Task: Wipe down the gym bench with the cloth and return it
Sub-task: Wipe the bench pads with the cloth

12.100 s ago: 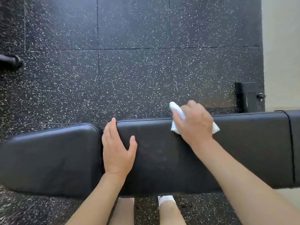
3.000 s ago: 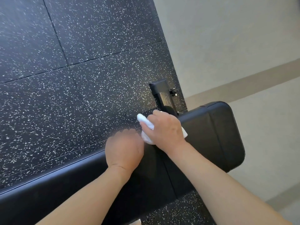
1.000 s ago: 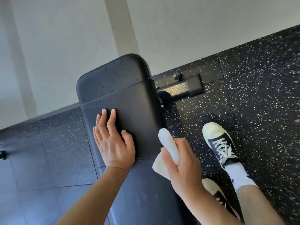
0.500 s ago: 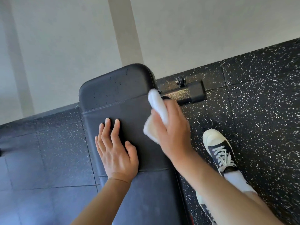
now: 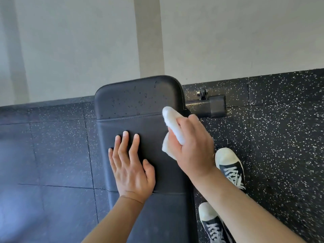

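1. The gym bench [image 5: 140,102] runs away from the person toward a pale wall [image 5: 70,41], its black padded top split by a stitched seam near the far end.
2. The far pad section beyond that seam is dotted with small dark specks or droplets; which of the two, I cannot tell.
3. The left hand [image 5: 130,165] lies flat on the bench top, palm down, fingers straight and slightly spread, thumb out to the side, holding nothing.
4. The right hand [image 5: 192,148] is curled round a white cloth [image 5: 172,123], which is bunched into a roll.
5. One end of the cloth sticks out past the fingers toward the seam, and a folded corner hangs below the palm.
6. The cloth sits at the bench's right edge, just short of the seam; whether it presses the pad or hovers just above it is unclear.
7. To the right of the bench's far end, a black metal foot bar [image 5: 208,106] of the frame juts out over the floor, with a small wheel [image 5: 203,93] fixed behind it.
8. The floor [image 5: 280,137] is black rubber tile flecked with white.
9. Two black canvas sneakers with white toe caps and white laces stand beside the bench on the right, one [image 5: 229,165] farther forward than the other [image 5: 210,223].
10. No readable writing or brand shows on the bench, cloth or shoes.
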The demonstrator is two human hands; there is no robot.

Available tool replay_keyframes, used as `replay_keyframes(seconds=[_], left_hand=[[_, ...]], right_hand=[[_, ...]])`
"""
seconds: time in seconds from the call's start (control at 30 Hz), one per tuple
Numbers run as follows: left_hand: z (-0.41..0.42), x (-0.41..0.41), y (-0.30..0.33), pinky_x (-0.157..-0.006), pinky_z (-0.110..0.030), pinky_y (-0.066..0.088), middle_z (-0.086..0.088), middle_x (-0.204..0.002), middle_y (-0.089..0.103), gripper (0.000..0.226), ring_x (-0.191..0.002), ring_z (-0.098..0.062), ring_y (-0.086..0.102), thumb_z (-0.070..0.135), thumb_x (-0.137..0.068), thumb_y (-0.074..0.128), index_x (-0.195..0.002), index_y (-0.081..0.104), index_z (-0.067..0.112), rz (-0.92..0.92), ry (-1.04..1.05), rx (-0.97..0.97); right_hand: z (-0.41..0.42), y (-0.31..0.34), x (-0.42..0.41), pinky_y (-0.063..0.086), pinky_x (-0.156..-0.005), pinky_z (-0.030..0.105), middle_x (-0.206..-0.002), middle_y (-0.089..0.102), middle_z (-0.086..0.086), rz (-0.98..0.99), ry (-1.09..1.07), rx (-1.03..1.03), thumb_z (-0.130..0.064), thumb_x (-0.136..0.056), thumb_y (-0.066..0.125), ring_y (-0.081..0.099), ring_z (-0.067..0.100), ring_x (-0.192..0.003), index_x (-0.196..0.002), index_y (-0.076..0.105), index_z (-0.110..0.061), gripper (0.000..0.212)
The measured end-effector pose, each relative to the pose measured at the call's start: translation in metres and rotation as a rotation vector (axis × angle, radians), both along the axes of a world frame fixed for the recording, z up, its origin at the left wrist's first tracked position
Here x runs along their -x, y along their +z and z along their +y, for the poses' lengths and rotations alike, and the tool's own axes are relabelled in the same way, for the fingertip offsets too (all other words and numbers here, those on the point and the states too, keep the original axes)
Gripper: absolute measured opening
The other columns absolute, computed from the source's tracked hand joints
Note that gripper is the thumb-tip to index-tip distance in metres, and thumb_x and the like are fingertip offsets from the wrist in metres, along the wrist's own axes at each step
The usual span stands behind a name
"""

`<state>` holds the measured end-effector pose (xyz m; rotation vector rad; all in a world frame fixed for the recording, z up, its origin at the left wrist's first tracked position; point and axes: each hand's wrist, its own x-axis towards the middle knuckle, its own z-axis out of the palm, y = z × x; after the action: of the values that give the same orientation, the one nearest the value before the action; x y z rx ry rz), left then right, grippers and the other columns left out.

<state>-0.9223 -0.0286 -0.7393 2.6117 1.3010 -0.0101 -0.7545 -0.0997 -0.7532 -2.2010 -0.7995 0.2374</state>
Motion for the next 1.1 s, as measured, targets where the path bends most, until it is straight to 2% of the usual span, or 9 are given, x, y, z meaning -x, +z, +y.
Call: replay_keyframes(seconds=[0.2, 0.47, 0.57, 0.67, 0.77, 0.83, 0.97, 1.03, 1.1], left_hand=[[0.001, 0.0, 0.001, -0.126, -0.064, 0.015, -0.012, -0.168, 0.03, 0.072, -0.158, -0.036, 0.021, 0.026, -0.086, 0.045, -0.157, 0.041, 0.014, 0.008, 0.008, 0.006], [0.002, 0.002, 0.004, -0.126, -0.062, 0.017, -0.01, -0.167, 0.033, 0.069, -0.157, -0.035, 0.024, 0.029, -0.088, 0.049, -0.156, 0.044, 0.017, -0.021, -0.001, 0.026], [0.003, 0.005, 0.007, -0.127, -0.06, 0.016, -0.008, -0.168, 0.033, 0.067, -0.158, -0.033, 0.023, 0.03, -0.091, 0.052, -0.157, 0.045, 0.018, -0.035, -0.02, 0.043], [0.007, 0.007, 0.014, -0.128, -0.057, 0.016, -0.004, -0.169, 0.03, 0.067, -0.159, -0.03, 0.021, 0.029, -0.092, 0.053, -0.158, 0.042, 0.022, -0.059, -0.015, 0.098], [0.012, 0.017, 0.025, -0.127, -0.056, 0.02, -0.002, -0.17, 0.028, 0.066, -0.159, -0.027, 0.021, 0.023, -0.093, 0.056, -0.157, 0.04, 0.02, -0.141, -0.02, 0.189], [0.017, 0.043, 0.026, -0.124, -0.053, 0.027, -0.006, -0.167, 0.031, 0.066, -0.153, -0.03, 0.03, 0.022, -0.091, 0.056, -0.156, 0.042, 0.016, -0.175, 0.105, 0.208], [0.003, 0.121, 0.016, -0.12, -0.05, 0.033, -0.011, -0.163, 0.036, 0.068, -0.148, -0.033, 0.037, 0.05, -0.1, 0.033, -0.157, 0.038, 0.014, -0.069, 0.509, 0.345], [-0.02, 0.137, 0.014, -0.103, -0.049, 0.045, -0.009, -0.149, 0.053, 0.062, -0.131, -0.035, 0.053, 0.057, -0.103, 0.025, -0.149, 0.044, 0.02, -0.063, 0.628, 0.498], [-0.034, 0.136, 0.014, -0.079, -0.045, 0.045, -0.008, -0.117, 0.07, 0.043, -0.102, -0.039, 0.063, 0.054, -0.104, 0.027, -0.127, 0.05, 0.025, -0.067, 0.733, 0.52]], right_hand=[[0.011, 0.007, -0.015, 0.047, -0.053, 0.037, -0.086, 0.056, 0.003, -0.117, 0.119, 0.062, -0.022, -0.088, 0.074, 0.056, 0.027, -0.073, -0.092, 0.066, -0.009, 0.015], [-0.059, 0.024, 0.027, 0.05, -0.057, 0.036, -0.088, 0.056, -0.003, -0.207, 0.522, 0.143, -0.024, -0.091, 0.067, 0.054, 0.023, -0.074, -0.099, 0.07, -0.017, 0.011], [-0.054, 0.028, 0.019, 0.051, -0.055, 0.038, -0.087, 0.056, -0.002, -0.283, 0.636, 0.172, -0.023, -0.092, 0.066, 0.054, 0.023, -0.073, -0.097, 0.068, -0.016, 0.009], [-0.016, 0.03, -0.002, 0.049, -0.052, 0.038, -0.09, 0.057, -0.001, -0.314, 0.591, 0.212, -0.026, -0.092, 0.065, 0.057, 0.023, -0.077, -0.102, 0.066, -0.016, 0.015], [0.036, 0.029, -0.003, 0.039, -0.05, 0.03, -0.09, 0.056, -0.001, -0.344, 0.462, 0.249, -0.03, -0.09, 0.063, 0.058, 0.023, -0.078, -0.101, 0.063, -0.016, 0.017], [0.062, 0.026, 0.021, 0.035, -0.053, 0.03, -0.088, 0.055, -0.001, -0.382, 0.481, 0.239, -0.03, -0.089, 0.062, 0.057, 0.022, -0.075, -0.097, 0.063, -0.016, 0.016], [0.083, 0.024, 0.099, 0.035, -0.055, 0.033, -0.081, 0.056, 0.002, -0.39, 0.61, 0.096, -0.026, -0.081, 0.061, 0.055, 0.024, -0.068, -0.088, 0.063, -0.014, 0.014], [0.07, 0.023, 0.128, 0.036, -0.056, 0.035, -0.079, 0.054, 0.003, -0.376, 0.715, 0.044, -0.023, -0.078, 0.066, 0.053, 0.025, -0.067, -0.088, 0.062, -0.014, 0.014], [0.048, 0.023, 0.135, 0.041, -0.057, 0.035, -0.077, 0.053, 0.001, -0.386, 0.798, 0.006, -0.018, -0.075, 0.068, 0.05, 0.024, -0.065, -0.085, 0.062, -0.015, 0.012]])
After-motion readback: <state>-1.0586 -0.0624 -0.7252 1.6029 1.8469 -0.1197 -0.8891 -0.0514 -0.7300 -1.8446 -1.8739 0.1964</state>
